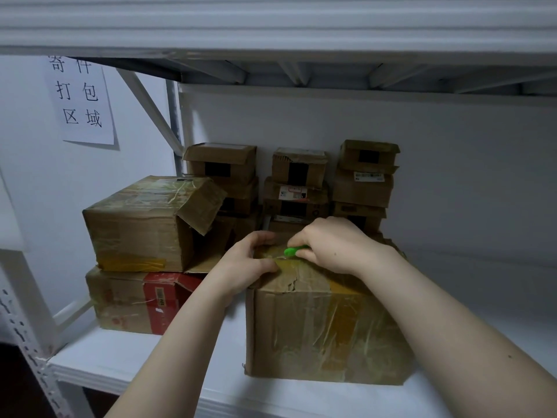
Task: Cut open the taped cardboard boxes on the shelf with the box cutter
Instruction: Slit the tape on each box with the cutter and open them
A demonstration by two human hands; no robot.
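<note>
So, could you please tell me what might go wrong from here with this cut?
1. The left hand grips the top of the front box right beside the green box cutter held in the right hand; a slip could nick that hand.
2. The cardboard there is torn and crumpled under the tape, so the blade may snag and jerk.

My only view comes from the head-worn wide-angle camera, facing forward and slightly down into a white shelf. It sits close: the left hand and right hand meet at frame centre, arms entering from the bottom edge. The upper shelf spans the top; a paper sign hangs upper left.
</note>
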